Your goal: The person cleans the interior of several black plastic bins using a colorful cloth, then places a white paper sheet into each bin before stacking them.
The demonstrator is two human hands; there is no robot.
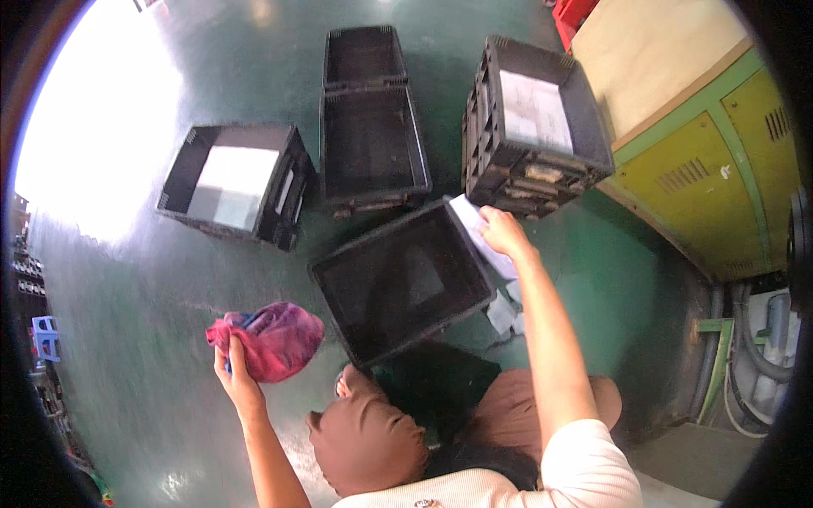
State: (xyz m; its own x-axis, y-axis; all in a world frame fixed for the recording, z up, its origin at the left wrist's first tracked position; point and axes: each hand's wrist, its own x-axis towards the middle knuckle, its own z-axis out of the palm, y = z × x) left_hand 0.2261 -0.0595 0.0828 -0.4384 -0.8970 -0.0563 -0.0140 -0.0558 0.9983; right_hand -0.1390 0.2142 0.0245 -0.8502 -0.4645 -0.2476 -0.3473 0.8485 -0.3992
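Observation:
A crumpled pink and purple cloth (pixel 284 340) hangs from my left hand (pixel 240 372), its fingers closed on one end, above the floor at the left. My right hand (pixel 503 230) pinches the upper part of a white sheet of paper (pixel 483 240) at the right edge of a black plastic crate (pixel 349 326). That crate stands turned at an angle in front of my knees, and its dark inside shows only a faint lighter patch. Below the sheet, pale torn-looking scraps (pixel 506 315) lie beside the crate's right wall.
Farther off stand a black crate with a white sheet inside (pixel 290 190) at left, two black crates (pixel 417 140) in the middle, and a stack of black crates (pixel 494 182) with paper on top at right. A green and yellow cabinet (pixel 677 182) borders the right side. A blue stool (pixel 46 339) stands far left.

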